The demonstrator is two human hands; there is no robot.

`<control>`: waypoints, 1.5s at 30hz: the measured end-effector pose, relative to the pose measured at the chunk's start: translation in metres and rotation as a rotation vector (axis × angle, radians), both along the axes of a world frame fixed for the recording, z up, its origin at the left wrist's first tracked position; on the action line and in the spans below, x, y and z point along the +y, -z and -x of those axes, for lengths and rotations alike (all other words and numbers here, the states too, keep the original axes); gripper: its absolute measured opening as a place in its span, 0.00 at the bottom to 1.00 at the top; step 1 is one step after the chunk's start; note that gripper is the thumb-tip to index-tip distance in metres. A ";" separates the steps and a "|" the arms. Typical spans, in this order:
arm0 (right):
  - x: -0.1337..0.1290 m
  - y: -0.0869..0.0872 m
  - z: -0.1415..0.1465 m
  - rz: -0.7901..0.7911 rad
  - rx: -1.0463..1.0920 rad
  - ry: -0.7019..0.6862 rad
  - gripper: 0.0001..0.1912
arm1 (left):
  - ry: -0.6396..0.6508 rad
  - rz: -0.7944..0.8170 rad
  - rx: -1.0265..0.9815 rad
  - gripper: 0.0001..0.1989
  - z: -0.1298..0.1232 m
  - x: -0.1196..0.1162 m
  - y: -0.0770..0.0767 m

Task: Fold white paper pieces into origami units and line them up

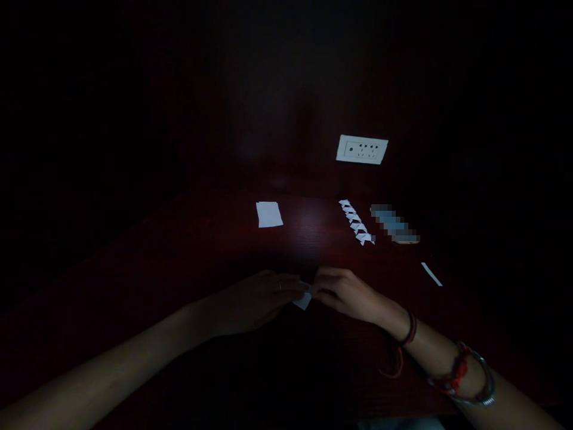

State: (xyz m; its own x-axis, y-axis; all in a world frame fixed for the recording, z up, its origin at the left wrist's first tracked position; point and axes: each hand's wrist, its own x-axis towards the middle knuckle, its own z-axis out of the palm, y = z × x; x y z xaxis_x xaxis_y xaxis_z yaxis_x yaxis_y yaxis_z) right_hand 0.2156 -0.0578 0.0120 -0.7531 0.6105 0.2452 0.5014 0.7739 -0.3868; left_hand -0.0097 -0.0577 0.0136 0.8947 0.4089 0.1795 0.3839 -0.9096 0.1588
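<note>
Near the middle of the table, a small piece of white paper (303, 300) is between my two hands. My left hand (259, 298) comes in from the left, its fingers reaching over the paper's upper part, with a thin ring on one finger. The fingers of my right hand (342, 291) are curled in a pinch at the paper's right edge. Its fingertips are partly hidden and dim. Beyond the hands, a stack of white paper sheets (269, 215) lies to the left. A row of folded white paper pieces (355, 222) lies to the right.
A phone (394, 224) with a blurred screen lies right of the folded row. A narrow white paper strip (431, 274) is closer on the right. A wall socket (362, 149) sits above the dark red table (201, 239). The surroundings are very dark.
</note>
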 end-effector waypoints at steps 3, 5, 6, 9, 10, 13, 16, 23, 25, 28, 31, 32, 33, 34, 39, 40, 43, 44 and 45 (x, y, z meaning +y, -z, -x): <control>-0.001 0.000 0.000 -0.026 -0.037 -0.016 0.09 | -0.004 0.041 -0.011 0.23 -0.002 -0.001 -0.002; -0.001 0.000 -0.001 -0.036 -0.057 -0.019 0.10 | -0.008 0.048 -0.005 0.23 -0.003 -0.002 -0.002; -0.001 0.000 -0.001 -0.038 -0.066 -0.021 0.10 | -0.005 0.049 0.002 0.24 -0.002 -0.002 -0.002; -0.001 -0.001 -0.002 -0.033 -0.078 -0.026 0.09 | -0.005 0.056 0.014 0.23 -0.002 -0.003 -0.002; -0.001 -0.001 -0.002 -0.026 -0.077 -0.030 0.09 | -0.011 0.064 0.013 0.23 -0.002 -0.003 -0.002; -0.001 -0.001 -0.002 0.001 -0.067 -0.031 0.08 | -0.035 0.088 0.011 0.25 -0.002 -0.002 -0.002; -0.001 -0.001 -0.002 0.015 -0.061 -0.024 0.08 | -0.006 0.081 0.031 0.26 -0.002 -0.001 0.000; -0.001 -0.002 -0.002 0.008 -0.086 -0.027 0.09 | 0.006 0.084 0.011 0.25 -0.002 -0.001 0.000; -0.002 -0.002 -0.002 0.003 -0.098 -0.028 0.10 | -0.005 0.097 -0.005 0.26 -0.002 -0.001 -0.001; -0.002 -0.002 -0.001 -0.006 -0.112 -0.025 0.10 | -0.031 0.113 -0.026 0.26 -0.001 -0.002 0.000; -0.002 -0.002 -0.001 -0.010 -0.117 -0.029 0.10 | -0.029 0.113 -0.019 0.26 0.000 -0.001 0.003; -0.002 -0.003 -0.001 -0.007 -0.116 -0.031 0.10 | -0.026 0.109 -0.018 0.26 0.000 -0.001 0.005; -0.003 -0.003 -0.001 -0.001 -0.113 -0.035 0.10 | -0.026 0.106 -0.022 0.25 0.000 0.000 0.005; -0.003 -0.004 -0.002 0.009 -0.105 -0.041 0.10 | -0.027 0.103 -0.027 0.25 0.001 0.000 0.006; -0.001 -0.006 -0.010 0.074 -0.038 -0.071 0.11 | -0.021 0.100 -0.041 0.26 0.002 -0.001 0.007; -0.001 -0.006 -0.012 0.076 -0.027 -0.064 0.12 | -0.024 0.102 -0.043 0.26 0.002 -0.001 0.006; 0.001 -0.005 -0.013 0.062 -0.025 -0.044 0.13 | -0.032 0.112 -0.047 0.27 0.002 -0.001 0.006; 0.001 -0.004 -0.013 0.057 -0.039 -0.042 0.13 | -0.032 0.112 -0.047 0.27 0.002 -0.001 0.005; 0.001 -0.004 -0.013 0.050 -0.058 -0.040 0.13 | -0.031 0.113 -0.044 0.27 0.002 -0.001 0.005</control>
State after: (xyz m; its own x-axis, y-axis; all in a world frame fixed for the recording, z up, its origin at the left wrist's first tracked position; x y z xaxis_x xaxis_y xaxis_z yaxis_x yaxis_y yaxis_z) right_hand 0.2282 -0.0569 0.0156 -0.7893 0.5898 0.1703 0.4928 0.7742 -0.3972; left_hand -0.0113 -0.0587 0.0086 0.8737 0.4560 0.1696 0.4018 -0.8728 0.2770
